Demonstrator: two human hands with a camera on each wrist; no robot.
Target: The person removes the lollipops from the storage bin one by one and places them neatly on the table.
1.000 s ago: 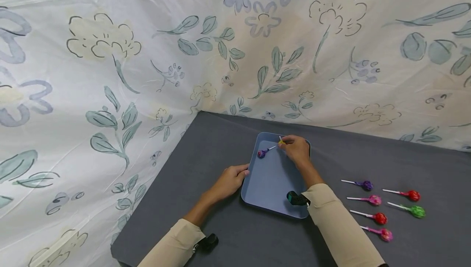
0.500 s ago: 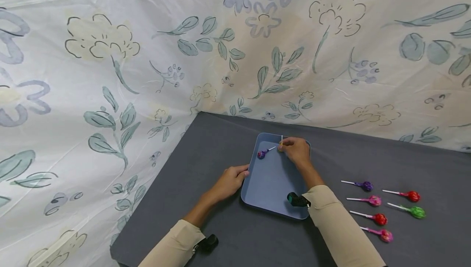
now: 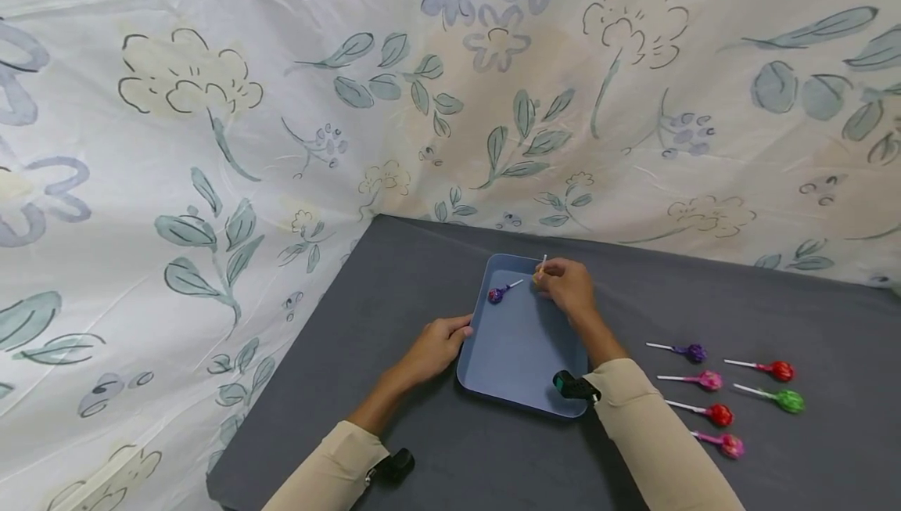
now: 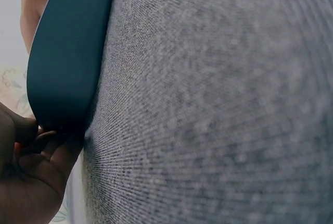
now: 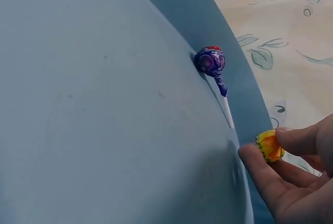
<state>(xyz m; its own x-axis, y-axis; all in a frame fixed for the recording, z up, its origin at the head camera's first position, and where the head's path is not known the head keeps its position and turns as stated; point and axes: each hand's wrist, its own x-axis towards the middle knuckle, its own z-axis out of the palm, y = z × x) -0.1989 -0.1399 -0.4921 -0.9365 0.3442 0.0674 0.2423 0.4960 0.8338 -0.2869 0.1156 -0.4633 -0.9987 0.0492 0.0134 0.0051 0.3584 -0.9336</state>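
My right hand (image 3: 568, 286) pinches a yellow-wrapped lollipop (image 5: 269, 146) between thumb and fingers over the far end of a blue tray (image 3: 517, 347). Its white stick points up and away in the head view. A purple lollipop (image 3: 497, 294) lies inside the tray near the far left corner, its stick towards my right hand. At the tray's left side, my left hand (image 3: 434, 348) grips the rim. In the left wrist view the thumb and curled fingers meet at the tray wall (image 4: 67, 62).
On the dark grey table (image 3: 422, 276), right of the tray, lie several lollipops: a purple one (image 3: 695, 352), a green one (image 3: 789, 401), and red and pink ones. A floral cloth (image 3: 317, 104) hangs behind and to the left.
The yellow lollipop has been turned in my right hand, its stick swinging from leaning left to leaning right. The left hand stays at the rim. The head view has shifted slightly.
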